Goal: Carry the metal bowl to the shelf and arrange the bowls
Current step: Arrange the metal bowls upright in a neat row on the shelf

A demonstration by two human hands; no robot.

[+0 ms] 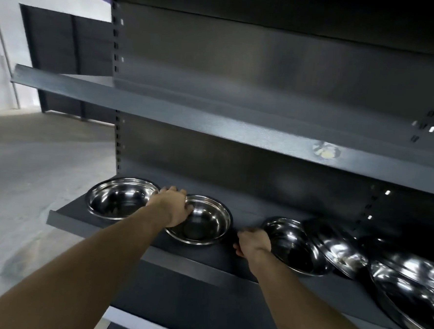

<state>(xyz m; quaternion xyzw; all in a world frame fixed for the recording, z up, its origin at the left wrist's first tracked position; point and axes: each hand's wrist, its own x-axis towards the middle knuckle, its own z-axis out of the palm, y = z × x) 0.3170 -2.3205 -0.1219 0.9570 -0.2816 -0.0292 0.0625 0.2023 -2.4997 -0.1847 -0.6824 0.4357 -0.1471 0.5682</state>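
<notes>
Although the carrying appeared finished, arranging remained: the left hand (174, 205) was closed on the second bowl (202, 220) and the right hand (253, 241) on the third bowl (295, 245), both on the shelf (184, 261). The first bowl (121, 198) seemed placed, while the bowls at the right (382, 263) were left jumbled.

Dim light here; the brightest part is the pale floor (32, 168) off to my left. The dark shelf unit (213, 128) soaks up most of it. Sharp white glints streak the steel bowls (122, 199), smeared by blur at the right edge. The wide lens bends the shelf edges outward.
</notes>
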